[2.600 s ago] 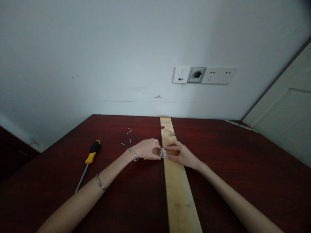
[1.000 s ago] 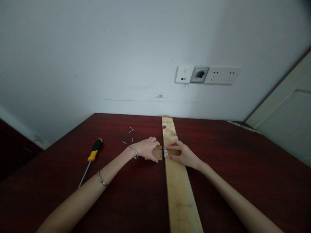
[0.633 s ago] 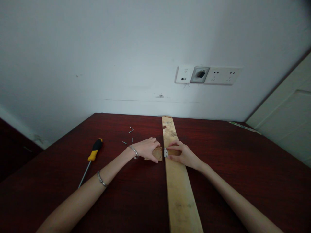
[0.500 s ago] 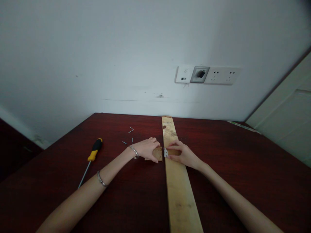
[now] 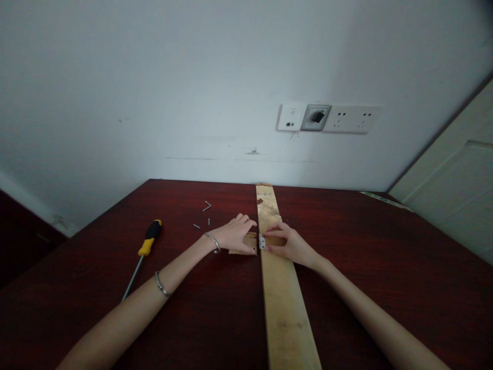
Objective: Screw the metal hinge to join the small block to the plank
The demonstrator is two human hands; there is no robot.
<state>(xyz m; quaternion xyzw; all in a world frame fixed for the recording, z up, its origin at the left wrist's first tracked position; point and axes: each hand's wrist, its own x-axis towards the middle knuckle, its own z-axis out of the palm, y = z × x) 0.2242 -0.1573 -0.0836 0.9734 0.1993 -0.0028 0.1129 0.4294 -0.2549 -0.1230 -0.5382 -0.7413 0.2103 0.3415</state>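
A long pale wooden board (image 5: 287,308) runs from the near edge of the table to the wall. On its left edge sits a small silver metal hinge (image 5: 262,241). My right hand (image 5: 290,245) rests on the board and grips the hinge between thumb and fingertips. To the left of the board lies a short wooden piece (image 5: 250,242) with dark holes near its right end. Over this piece is my left hand (image 5: 233,235), thumb and fingers spread apart and pointing toward the hinge. Its palm hides part of the short piece.
A yellow and black screwdriver (image 5: 150,238) lies on the left of the dark red table (image 5: 365,267). Several small screws (image 5: 208,206) are scattered beyond my left hand. Sockets (image 5: 352,119) are on the wall behind, and a white panelled door (image 5: 458,174) stands at the right.
My left hand's fingers and thumb have reached slightly right and opened wider over the short wooden piece. My right hand and the hinge look unmoved.
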